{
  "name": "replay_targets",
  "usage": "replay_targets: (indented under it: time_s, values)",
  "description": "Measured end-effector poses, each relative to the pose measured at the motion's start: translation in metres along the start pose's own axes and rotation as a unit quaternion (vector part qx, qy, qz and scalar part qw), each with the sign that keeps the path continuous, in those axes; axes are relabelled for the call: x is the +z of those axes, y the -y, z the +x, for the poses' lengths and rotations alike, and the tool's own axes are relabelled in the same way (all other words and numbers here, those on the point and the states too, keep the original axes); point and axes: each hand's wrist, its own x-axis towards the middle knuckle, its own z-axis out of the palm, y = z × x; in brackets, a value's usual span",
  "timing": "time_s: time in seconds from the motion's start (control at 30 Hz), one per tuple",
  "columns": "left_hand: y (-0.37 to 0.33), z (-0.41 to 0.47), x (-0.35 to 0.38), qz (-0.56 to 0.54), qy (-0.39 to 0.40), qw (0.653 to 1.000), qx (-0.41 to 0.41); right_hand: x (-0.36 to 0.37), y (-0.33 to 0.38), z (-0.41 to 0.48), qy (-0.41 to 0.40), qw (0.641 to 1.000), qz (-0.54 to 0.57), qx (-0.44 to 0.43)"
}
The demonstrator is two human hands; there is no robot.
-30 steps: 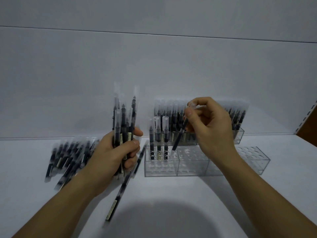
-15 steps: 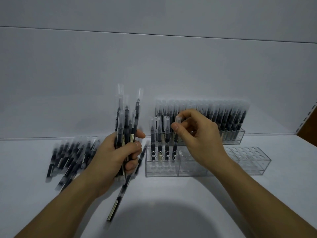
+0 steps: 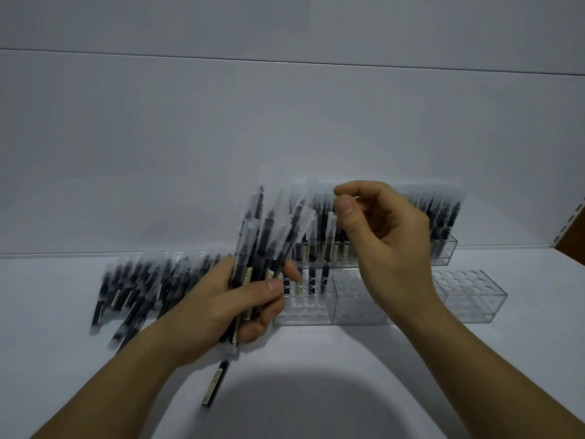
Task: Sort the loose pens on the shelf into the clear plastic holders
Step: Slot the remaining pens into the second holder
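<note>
Head camera shows the left hand gripping a bundle of pens (probably light, stiff, slick, best pinched singly near the cap) beside the clear holder, while the curled right hand may hold something or nothing.

On the shelf a pile of pens lies at left. Right of it stand two holders: the front holder, with a few pens in its left end, and the rear holder just behind it. A lone pen lies nearest.

Glossy clear plastic holders; frosted-capped plastic pens; matt shelf.
</note>
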Motion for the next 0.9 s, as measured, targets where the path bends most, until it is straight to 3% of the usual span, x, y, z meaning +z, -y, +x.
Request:
replay_targets:
  time_s: [0.1,0.23,0.43,0.57,0.73,0.9]
  values:
    - [0.001,-0.001,0.000,0.004,0.026,0.999,-0.018,0.002,0.001,-0.002,0.073,0.993,0.056,0.073]
    - [0.001,-0.001,0.000,0.001,0.035,0.999,-0.023,0.003,-0.001,-0.003,0.127,0.984,0.065,0.109]
    - [-0.001,-0.002,-0.002,0.027,0.047,0.998,-0.024,0.003,0.005,0.000,0.083,0.982,0.123,0.114]
    - [-0.004,-0.003,-0.007,0.048,0.030,0.998,-0.028,-0.004,0.007,0.004,0.010,0.972,0.189,0.141]
    - [-0.007,0.000,-0.011,0.056,-0.073,0.995,-0.039,-0.013,0.006,0.012,-0.053,0.963,0.225,0.140]
    - [-0.005,0.006,-0.009,0.008,-0.196,0.980,-0.032,-0.013,0.006,0.013,-0.039,0.971,0.200,0.123]
